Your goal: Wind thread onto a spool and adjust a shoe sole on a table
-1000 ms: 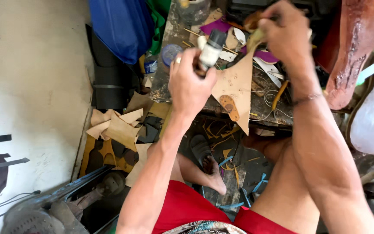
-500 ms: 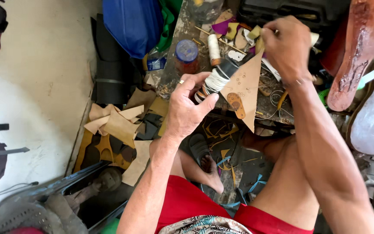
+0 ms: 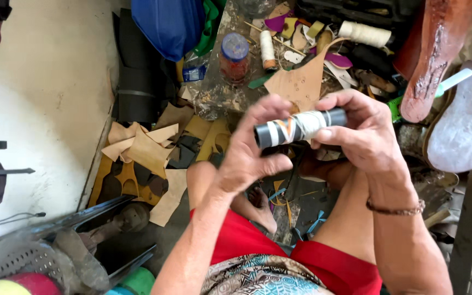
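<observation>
A dark tube (image 3: 300,127) wrapped in pale tape is held level above the lap, pinched at its left end by the left hand (image 3: 249,150) and gripped at its right end by the right hand (image 3: 359,131). A tan leather piece (image 3: 301,82) lies just behind.

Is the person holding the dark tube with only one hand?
No, both hands grip it: the left hand holds one end of the dark tube and the right hand holds the other end.
</observation>
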